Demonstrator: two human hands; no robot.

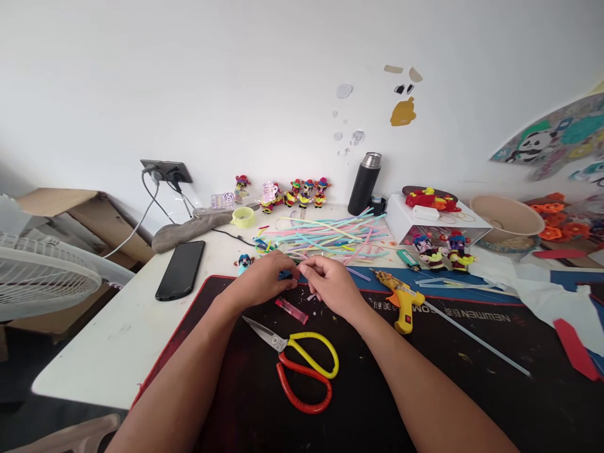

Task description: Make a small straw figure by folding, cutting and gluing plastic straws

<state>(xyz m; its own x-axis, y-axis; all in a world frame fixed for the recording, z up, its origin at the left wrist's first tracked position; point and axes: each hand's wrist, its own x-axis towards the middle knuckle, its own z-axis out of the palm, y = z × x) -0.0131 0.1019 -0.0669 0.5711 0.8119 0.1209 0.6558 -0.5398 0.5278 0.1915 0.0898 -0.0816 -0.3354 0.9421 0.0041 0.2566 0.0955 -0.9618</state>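
Note:
My left hand (268,277) and my right hand (329,283) meet near the mat's back edge, fingers pinched together. Whatever lies between the fingertips is too small to make out; a bit of blue shows beside the left fingers. Just below them a pink lighter (292,311) lies on the black mat (358,402). Closer to me are scissors (302,365) with one yellow and one red handle, blades slightly apart. To the right of my right hand rests a yellow glue gun (399,300) with a long glue stick behind it. Colourful pipe cleaners (325,236) are piled beyond my hands.
A black phone (180,270) and a fan (42,277) are at the left. Small figures (306,192) stand along the wall, near a black thermos (365,184). At the right are a white box (429,220), two more figures (441,251) and a bowl (507,217).

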